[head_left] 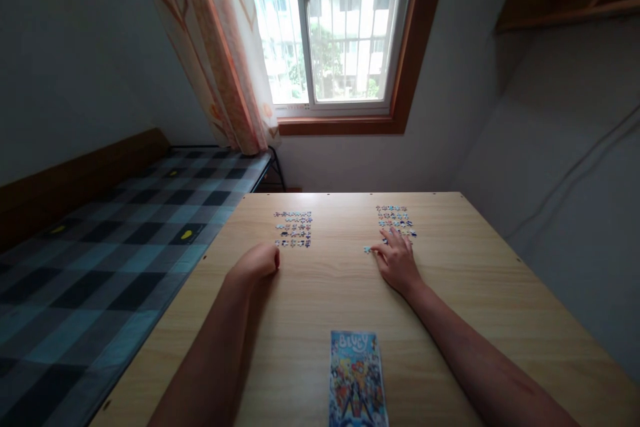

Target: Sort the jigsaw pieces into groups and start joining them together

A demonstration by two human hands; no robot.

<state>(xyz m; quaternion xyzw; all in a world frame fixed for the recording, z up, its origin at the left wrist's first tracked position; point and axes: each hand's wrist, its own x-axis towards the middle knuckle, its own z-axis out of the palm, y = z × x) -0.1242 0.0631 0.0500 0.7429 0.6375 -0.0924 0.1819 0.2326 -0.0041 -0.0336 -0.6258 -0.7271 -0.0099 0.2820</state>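
At centre-right, the right hand (399, 263), fingers spread, touches a jigsaw piece (367, 250); dragging could skew the puzzle rows (394, 215); left hand (256, 260) fisted.

Dim room, daylight from the window (350, 27) ahead, panes glaring near white, walls (565, 147) darkening toward the corners, soft shadow beside the left arm (215, 340) on the worktop (320, 293), puzzle pieces (294, 227) lacking fine detail, wide-lens stretch at the edges.

wooden table (330, 287): left puzzle rows (294, 227), right puzzle rows (393, 216), bluey picture (357, 377) nearer.
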